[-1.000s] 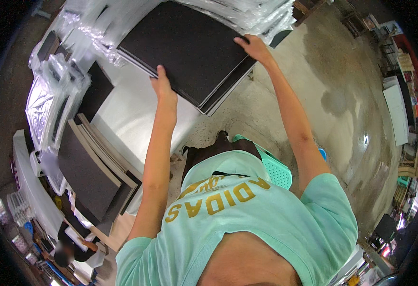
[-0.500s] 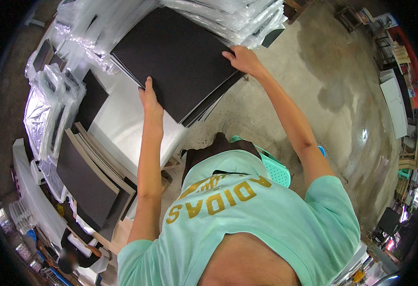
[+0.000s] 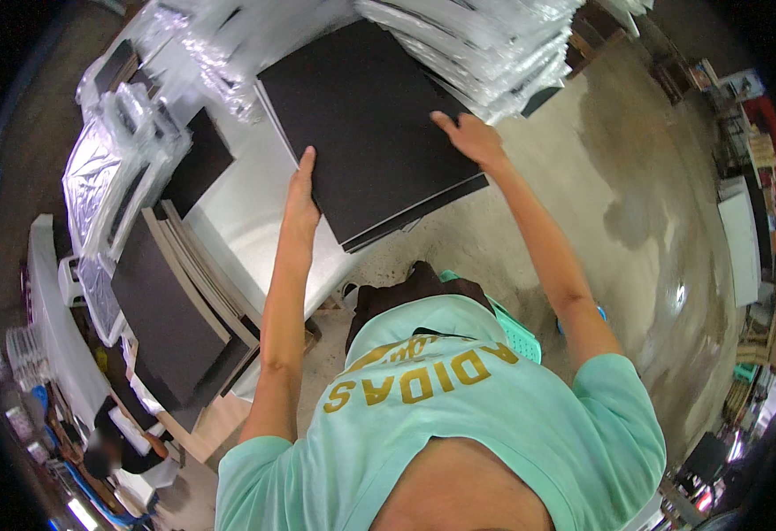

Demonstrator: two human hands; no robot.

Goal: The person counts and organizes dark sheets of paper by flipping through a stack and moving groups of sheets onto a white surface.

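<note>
A stack of flat black panels (image 3: 370, 124) lies in front of me over a white tabletop (image 3: 245, 208), with its near corner out past the table's edge. My left hand (image 3: 301, 190) grips the stack's left edge, its thumb up along the side and the other fingers hidden. At the right edge, my right hand (image 3: 475, 139) has its thumb on the top face and its fingers curled over the side, partly out of sight. Pale edges of lower panels show along the left and near sides.
Plastic-wrapped stacks (image 3: 494, 53) stand behind the panels. More wrapped pieces (image 3: 127, 168) and dark boards with pale edges (image 3: 171, 310) are at the left. A green plastic stool (image 3: 516, 336) stands by my legs on the concrete floor (image 3: 565, 195). Another person (image 3: 122, 442) is at the lower left.
The lower panels that fanned out at the near right side now sit closer under the top one. Both hands stay at the stack's edges, and the view has shifted slightly.
</note>
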